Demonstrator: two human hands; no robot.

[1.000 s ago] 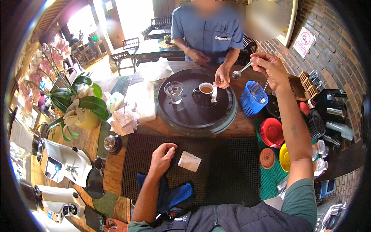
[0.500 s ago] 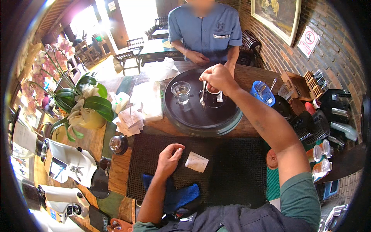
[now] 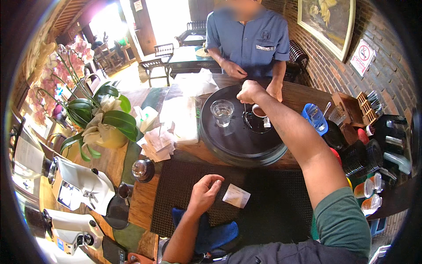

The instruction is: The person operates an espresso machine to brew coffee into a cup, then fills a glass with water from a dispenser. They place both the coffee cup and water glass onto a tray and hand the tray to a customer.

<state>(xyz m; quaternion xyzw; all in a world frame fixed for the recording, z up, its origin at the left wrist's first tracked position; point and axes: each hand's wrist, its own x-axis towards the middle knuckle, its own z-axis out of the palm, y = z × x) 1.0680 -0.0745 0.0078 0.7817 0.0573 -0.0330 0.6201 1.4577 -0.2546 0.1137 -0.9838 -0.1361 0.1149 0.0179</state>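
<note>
My right hand [image 3: 252, 92] is closed on the thin handle of a spoon [image 3: 245, 110], above the far part of a round dark tray [image 3: 233, 147]. Right beside it on the tray is a small reddish-brown cup [image 3: 258, 111], partly behind my wrist, on a dark saucer [image 3: 255, 126] with a small white packet [image 3: 267, 122]. A glass of clear liquid [image 3: 222, 113] stands on the tray's left half. My left hand [image 3: 204, 193] rests on a black rubber mat [image 3: 272, 189], fingers loosely bent and holding nothing. Close to it lies a paper slip [image 3: 236, 196].
Across the counter stands a person in a blue shirt [image 3: 248, 39], one hand near the tray's far edge. Papers [image 3: 159, 143] and a potted orchid [image 3: 110, 134] are left. A blue container [image 3: 314, 119] stands right. A blue cloth [image 3: 220, 235] lies near me.
The whole view has shifted, so things sit further right and lower. My right hand keeps hold of the spoon, which now shows less below it. My left hand stays on the mat.
</note>
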